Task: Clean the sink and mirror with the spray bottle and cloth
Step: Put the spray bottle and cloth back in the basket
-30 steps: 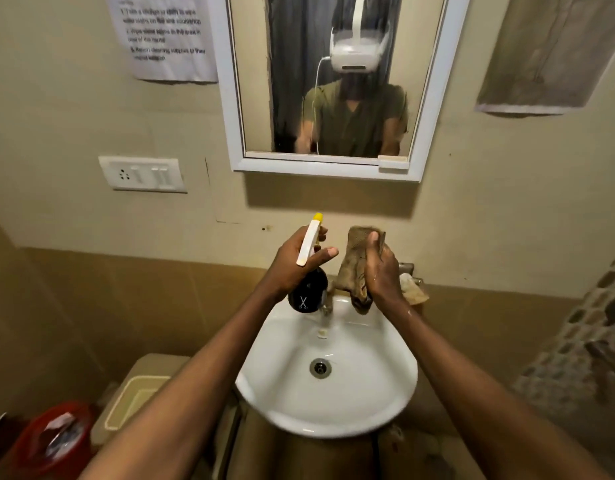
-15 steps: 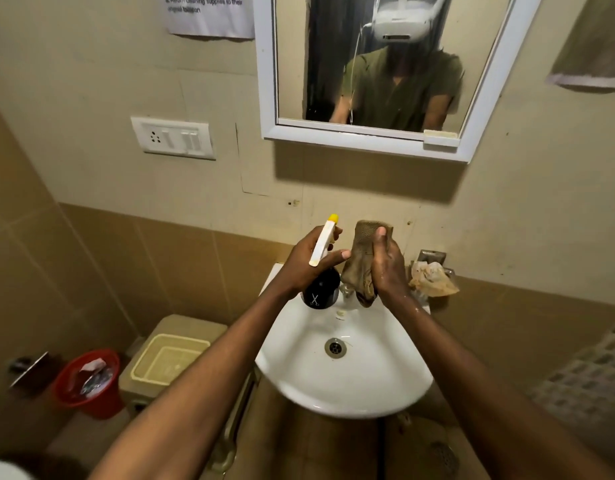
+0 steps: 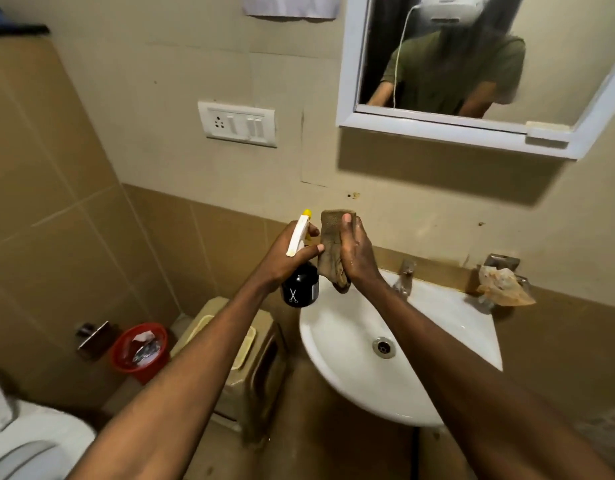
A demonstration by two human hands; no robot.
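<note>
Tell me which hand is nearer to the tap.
Right. The right hand, holding the cloth, is just left of the tap; the left hand, holding the spray bottle, is farther left.

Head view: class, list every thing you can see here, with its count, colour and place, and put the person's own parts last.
Mirror: 1, white frame, wall upper right.
Sink: 1, white, below mirror.
Tap: 1, metal, sink's back edge.
Switch plate: 1, white, wall left of mirror.
Paper: 1, white, wall top.
Bin: 1, red, floor left.
Toilet: 1, white, bottom left.
Spray bottle: 1, black, white trigger, in left hand.
Cloth: 1, brown, in right hand.
Left hand: grips bottle.
Right hand: holds cloth.
</note>
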